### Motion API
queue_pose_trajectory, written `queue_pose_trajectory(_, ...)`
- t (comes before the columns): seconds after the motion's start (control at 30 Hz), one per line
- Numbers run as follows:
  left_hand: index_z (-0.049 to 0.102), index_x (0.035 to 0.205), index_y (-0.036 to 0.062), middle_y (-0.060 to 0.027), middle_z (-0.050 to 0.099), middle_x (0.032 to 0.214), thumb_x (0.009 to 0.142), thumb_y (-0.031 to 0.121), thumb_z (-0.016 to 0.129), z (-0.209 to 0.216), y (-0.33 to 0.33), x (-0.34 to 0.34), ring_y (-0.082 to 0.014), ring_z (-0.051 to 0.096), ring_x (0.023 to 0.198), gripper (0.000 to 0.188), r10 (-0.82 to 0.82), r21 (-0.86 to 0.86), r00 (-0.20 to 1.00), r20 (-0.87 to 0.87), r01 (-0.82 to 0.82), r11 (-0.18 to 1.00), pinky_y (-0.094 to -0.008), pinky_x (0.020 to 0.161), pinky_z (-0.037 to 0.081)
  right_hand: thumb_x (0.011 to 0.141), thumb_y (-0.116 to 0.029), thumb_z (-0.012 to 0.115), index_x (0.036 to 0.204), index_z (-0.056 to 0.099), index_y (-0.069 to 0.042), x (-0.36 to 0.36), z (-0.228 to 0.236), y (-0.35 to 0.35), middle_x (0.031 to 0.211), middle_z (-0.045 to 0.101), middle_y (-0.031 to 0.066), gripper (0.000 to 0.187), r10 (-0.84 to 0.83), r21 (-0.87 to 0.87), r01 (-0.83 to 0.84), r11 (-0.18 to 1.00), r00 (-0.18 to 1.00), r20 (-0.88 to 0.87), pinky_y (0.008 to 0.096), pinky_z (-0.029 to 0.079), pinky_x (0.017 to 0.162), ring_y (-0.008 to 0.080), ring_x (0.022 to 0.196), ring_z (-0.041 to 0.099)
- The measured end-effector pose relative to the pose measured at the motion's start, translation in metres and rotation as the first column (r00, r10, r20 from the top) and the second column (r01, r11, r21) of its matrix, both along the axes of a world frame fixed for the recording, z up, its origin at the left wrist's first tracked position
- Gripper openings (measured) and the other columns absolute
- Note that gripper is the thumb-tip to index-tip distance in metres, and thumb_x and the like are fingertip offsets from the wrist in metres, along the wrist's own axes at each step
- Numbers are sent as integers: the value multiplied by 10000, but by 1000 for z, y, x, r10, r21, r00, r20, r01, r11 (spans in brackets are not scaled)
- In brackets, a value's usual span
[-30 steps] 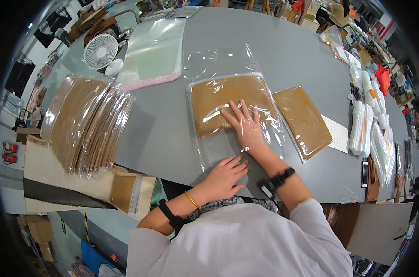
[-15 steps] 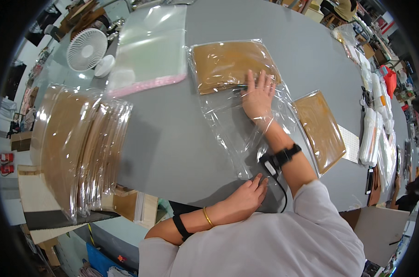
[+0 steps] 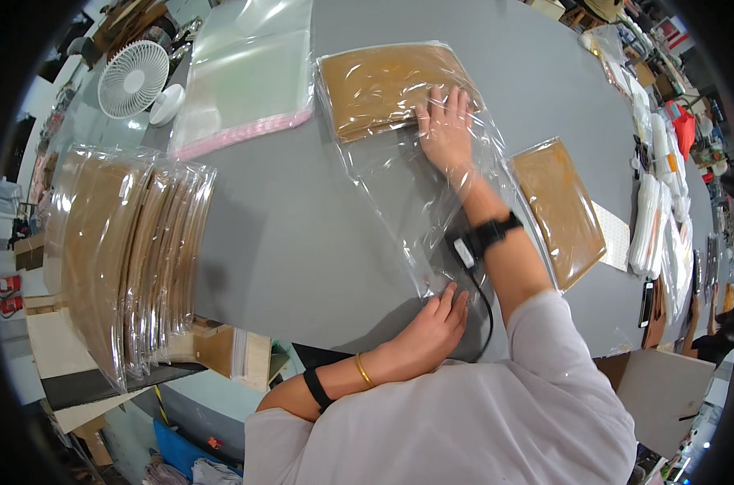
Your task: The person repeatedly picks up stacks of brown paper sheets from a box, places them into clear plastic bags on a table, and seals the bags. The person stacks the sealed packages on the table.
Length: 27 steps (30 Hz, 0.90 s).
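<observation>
A stack of brown sheets (image 3: 371, 90) lies at 12 o'clock on a grey table (image 3: 270, 234), at the far end of a clear plastic bag (image 3: 391, 194) whose slack film trails toward 5 o'clock. At 1 o'clock, the right hand (image 3: 446, 133) spreads its fingers flat at the stack's near right part, clenched around nothing; whether its palm is inside the bag or beneath a fold of film cannot be told. A black strapped device (image 3: 484, 238) circles that wrist. The left hand (image 3: 435, 323), at 5 o'clock, has its fingertips at the bag's near end, but whether they pinch the film cannot be made out. A gold bangle (image 3: 363, 370) rings the left wrist. Just beside the bag, at 3 o'clock, lies a brown packet (image 3: 559, 212), with a white sheet (image 3: 613, 236) past its right edge. Film-wrapped brown packets (image 3: 100, 242) are piled at 9 o'clock, while flat clear bags (image 3: 249, 81) with a pink edge lie at 11 and a white fan (image 3: 134, 78) stands at 10
</observation>
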<state>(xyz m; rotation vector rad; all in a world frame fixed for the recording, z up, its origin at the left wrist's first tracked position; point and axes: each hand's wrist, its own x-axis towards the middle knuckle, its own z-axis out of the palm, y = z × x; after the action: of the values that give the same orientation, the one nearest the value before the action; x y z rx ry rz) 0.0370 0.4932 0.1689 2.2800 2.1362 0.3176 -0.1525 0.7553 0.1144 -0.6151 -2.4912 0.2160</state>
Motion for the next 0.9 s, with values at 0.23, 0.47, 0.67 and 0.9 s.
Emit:
queue_pose_trajectory(0.23, 644, 1270, -61, -246, 543, 1441, 941, 278, 599, 5, 0, 0, -440, 463, 1352, 474, 6, -25, 1000, 6, -6, 1000, -385, 945, 438, 1042, -553, 400, 1539, 441, -99, -18, 3, -3, 1599, 309, 309, 674, -121, 98, 113, 989, 989, 79, 609, 116, 1232, 448, 1525, 220)
queue_pose_trajectory(0.47, 648, 1274, -40, -232, 525, 1460, 902, 251, 603, -8, -1, 4, -414, 454, 1367, 474, 65, 43, 998, 16, -66, 997, -403, 980, 418, 992, -545, 546, 1521, 463, -341, 0, 15, -26, 1614, 372, 95, 573, 130, 354, -169, 920, 983, 132, 736, 95, 1175, 447, 1500, 259)
queue_pose_trajectory(0.67, 663, 1213, 8, -189, 546, 1415, 874, 175, 691, -10, -30, 1, -355, 490, 1362, 379, 107, 398, 962, 252, -204, 895, -423, 1031, 472, 984, -528, 593, 1576, 395, -238, 100, 35, -47, 1619, 344, 210, 688, 183, 193, -298, 935, 870, 457, 753, 271, 1077, 526, 1473, 277)
queue_pose_trajectory(0.9, 736, 870, 52, -69, 648, 779, 766, -14, 673, -54, -251, 9, -253, 608, 623, 138, 583, 525, 691, 427, -715, 463, -365, 540, 517, 986, -135, 626, 1446, 530, -68, 273, 87, -58, 1475, 524, 181, 474, 553, -238, -505, 830, 687, 472, 463, 411, 1110, 385, 1326, 517)
